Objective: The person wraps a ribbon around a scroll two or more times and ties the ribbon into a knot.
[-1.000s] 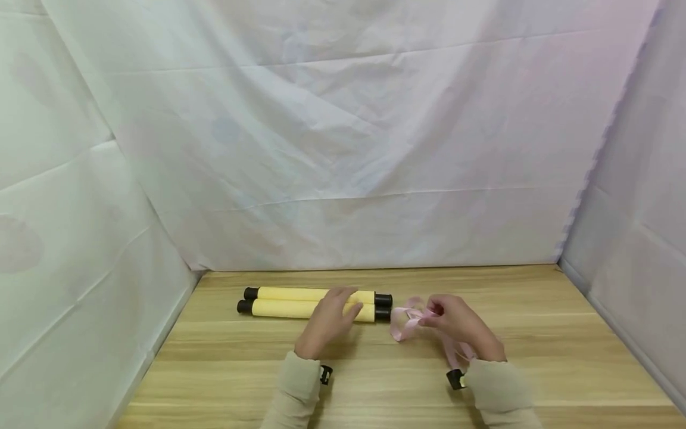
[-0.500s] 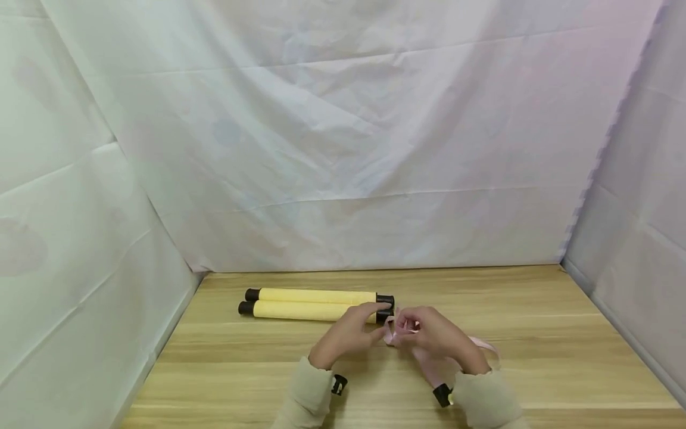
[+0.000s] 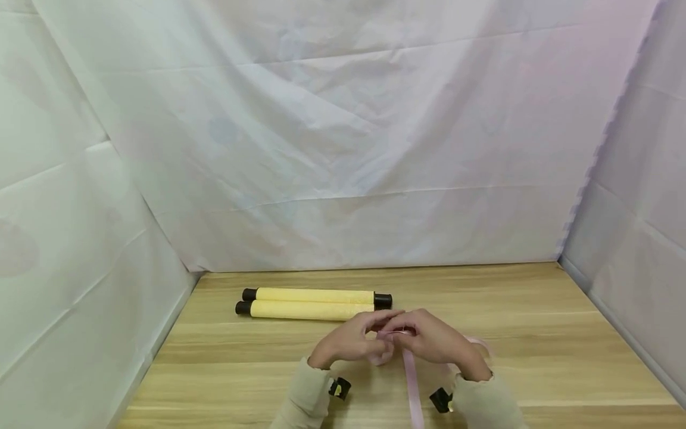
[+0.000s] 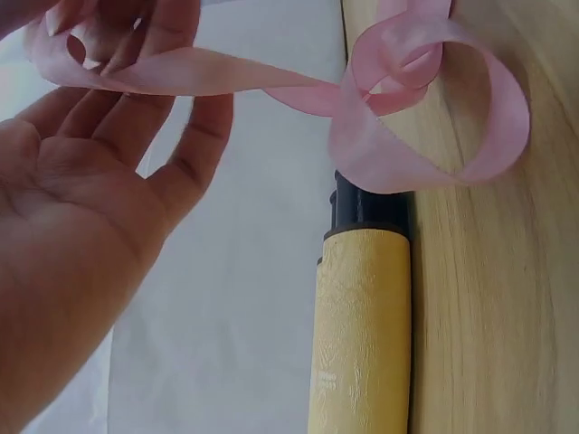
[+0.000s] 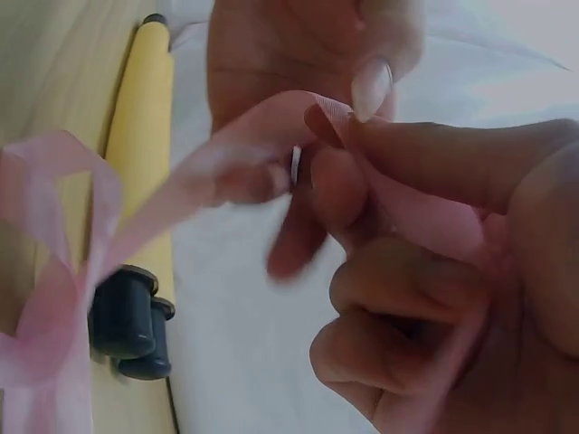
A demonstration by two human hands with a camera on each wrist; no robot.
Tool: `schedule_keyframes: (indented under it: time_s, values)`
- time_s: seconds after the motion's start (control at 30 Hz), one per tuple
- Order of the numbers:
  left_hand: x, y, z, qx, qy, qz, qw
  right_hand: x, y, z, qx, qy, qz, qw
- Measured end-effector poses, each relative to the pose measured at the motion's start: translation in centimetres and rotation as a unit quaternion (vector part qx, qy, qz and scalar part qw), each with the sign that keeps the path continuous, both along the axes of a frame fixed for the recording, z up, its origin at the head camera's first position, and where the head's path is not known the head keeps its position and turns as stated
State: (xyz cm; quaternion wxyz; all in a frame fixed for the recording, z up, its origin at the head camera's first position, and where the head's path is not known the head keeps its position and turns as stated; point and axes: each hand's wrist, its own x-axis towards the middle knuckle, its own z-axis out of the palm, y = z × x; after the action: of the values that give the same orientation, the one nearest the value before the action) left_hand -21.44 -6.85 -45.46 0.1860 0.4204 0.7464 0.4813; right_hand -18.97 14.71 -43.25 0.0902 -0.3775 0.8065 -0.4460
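Right grip point(image 3: 436, 336) pinches pink ribbon point(image 5: 421, 212) | one strand point(image 3: 412, 387) — axis toward near side

Ribbon point(image 4: 384, 163) observed plain pink, rolls point(image 3: 308, 310) yellow with faint surface patterning and black ends point(image 5: 127, 312), tabletop point(image 3: 214, 369) light brown wood-grained, sleeves point(image 3: 306, 387) beige

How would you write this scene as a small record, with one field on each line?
Left hand: touches pink ribbon; grip unclear
Right hand: pinches the same ribbon
Ribbon shape: loose loops, one strip running toward the person
Rolls: two yellow rolls with black ends, side by side
Surface: wood-grain table
Background: pale cloth
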Motion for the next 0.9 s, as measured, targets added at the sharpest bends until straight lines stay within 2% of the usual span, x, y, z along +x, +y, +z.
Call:
schedule_keyframes:
  time_s: [0.1, 0.2, 0.47, 0.7, 0.9]
  values:
    - [-0.1, -0.3, 0.1, 0.009, 0.010, -0.002, 0.9999, 0.1, 0.2, 0.3, -0.009, 0.001, 0.007, 0.9999]
    - [-0.2, -0.6, 0.1, 0.007, 0.019, 0.014, 0.9997, 0.1, 0.3, 0.5, -0.008, -0.002, 0.007, 0.9999]
    - [0.0, -1.5, 0.5, -0.006, -0.004, 0.055, 0.9985, 0.0, 0.9, 1.0, -0.006, -0.011, -0.002, 0.9999]
    - [0.3, -2.2, 1.3, 0.004, 0.001, 0.065, 0.9979, -0.1, 1.7, 1.1, 0.002, -0.008, -0.016, 0.9998]
    - [0.2, -2.9, 1.6, 0.025, 0.005, 0.073, 0.9970, -0.1, 2.5, 1.3, 0.018, 0.006, -0.030, 0.9994]
